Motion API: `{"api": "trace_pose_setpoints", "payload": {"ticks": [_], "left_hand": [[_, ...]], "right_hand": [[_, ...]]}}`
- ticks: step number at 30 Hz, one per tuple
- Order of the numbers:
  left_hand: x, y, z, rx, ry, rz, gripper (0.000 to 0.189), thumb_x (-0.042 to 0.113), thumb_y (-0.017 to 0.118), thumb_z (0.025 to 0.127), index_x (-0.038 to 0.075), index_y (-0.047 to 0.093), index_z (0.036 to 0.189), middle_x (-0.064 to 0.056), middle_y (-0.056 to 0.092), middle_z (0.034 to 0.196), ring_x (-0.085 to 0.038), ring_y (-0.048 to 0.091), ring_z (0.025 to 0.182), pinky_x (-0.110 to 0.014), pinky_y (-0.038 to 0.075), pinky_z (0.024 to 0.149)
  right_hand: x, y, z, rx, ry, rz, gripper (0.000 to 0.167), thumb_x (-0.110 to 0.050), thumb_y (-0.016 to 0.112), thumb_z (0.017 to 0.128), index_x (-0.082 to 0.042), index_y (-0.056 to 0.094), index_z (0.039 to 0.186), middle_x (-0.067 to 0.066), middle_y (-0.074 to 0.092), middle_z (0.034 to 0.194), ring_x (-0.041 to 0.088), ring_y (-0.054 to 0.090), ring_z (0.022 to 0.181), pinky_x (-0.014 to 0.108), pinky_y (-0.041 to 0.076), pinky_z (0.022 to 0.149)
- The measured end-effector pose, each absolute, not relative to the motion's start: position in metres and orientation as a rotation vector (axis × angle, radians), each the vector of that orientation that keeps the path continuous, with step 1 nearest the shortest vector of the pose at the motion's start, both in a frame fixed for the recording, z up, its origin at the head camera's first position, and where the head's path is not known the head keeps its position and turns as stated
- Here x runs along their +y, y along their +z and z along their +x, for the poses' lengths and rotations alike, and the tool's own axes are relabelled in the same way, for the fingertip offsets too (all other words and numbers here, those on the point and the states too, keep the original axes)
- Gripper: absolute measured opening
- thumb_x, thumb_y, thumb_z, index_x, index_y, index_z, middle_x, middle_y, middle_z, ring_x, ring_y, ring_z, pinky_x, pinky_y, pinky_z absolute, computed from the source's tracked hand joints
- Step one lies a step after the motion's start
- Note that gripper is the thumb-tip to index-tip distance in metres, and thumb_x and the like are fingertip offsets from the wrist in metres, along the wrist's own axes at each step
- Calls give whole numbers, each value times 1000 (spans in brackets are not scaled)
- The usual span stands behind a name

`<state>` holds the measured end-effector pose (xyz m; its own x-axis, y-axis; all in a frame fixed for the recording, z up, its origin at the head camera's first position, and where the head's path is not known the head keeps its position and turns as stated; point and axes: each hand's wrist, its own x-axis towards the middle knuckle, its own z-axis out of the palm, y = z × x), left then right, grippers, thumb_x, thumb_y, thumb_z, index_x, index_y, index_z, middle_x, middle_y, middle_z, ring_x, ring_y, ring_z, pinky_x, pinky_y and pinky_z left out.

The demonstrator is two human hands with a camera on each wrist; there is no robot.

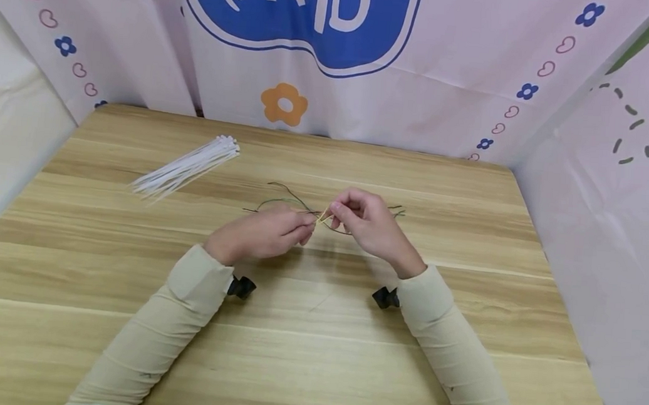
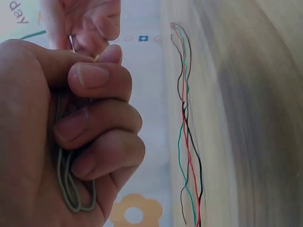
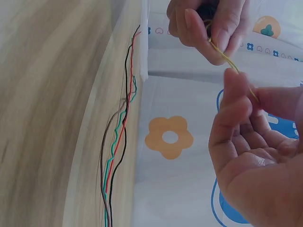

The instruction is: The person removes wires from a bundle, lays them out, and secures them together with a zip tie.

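Yellow wire (image 3: 232,63), left hand (image 1: 266,231) and right hand (image 1: 370,224) both pinching it
Prob light, bendy; I'd grab near the tips

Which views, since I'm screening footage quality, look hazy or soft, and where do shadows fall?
Head: soft shadows on the table near the left hand and right hand; left wrist: table grain smeared, curled fingers dim, though the loose wires read clearly; right wrist: table hazy and soft, yellow wire distinct.
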<state>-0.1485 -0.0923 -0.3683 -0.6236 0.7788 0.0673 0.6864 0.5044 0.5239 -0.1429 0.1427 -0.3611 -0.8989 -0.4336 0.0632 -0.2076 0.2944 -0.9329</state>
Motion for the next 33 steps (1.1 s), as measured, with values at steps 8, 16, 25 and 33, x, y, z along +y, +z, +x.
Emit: {"api": "trace_pose_setpoints", "payload": {"ticks": [8,16,25,33], "left_hand": [[-104,-360,-153,2502,832,1121,35,16,40,114,15,55,82,4,47,72,-11,43,64,-30,40,67],[-113,-356,-156,2507,846,1121,32,6,45,108,15,50,78,5,42,71,-10,39,64,-28,37,66],[-124,-361,-157,2592,784,1202,36,-1,47,100,16,45,69,9,38,66,-6,36,60,-25,32,63],[-135,-363,-155,2593,764,1202,36,-1,47,97,18,40,67,10,34,65,-4,32,58,-23,29,61]], "right_hand": [[146,-356,-142,2324,-1622,-606,15,-8,53,109,0,62,99,13,67,94,44,62,85,41,56,74],[159,-353,-147,2255,-1527,-784,22,-1,54,107,-2,62,87,13,69,89,27,64,81,38,57,77],[168,-356,-143,2373,-1244,-795,15,-5,54,108,-4,59,94,2,55,71,29,58,64,24,41,58],[173,-355,-143,2673,-925,-950,16,-10,66,104,-11,64,88,-7,43,63,6,36,56,24,33,57]]}}
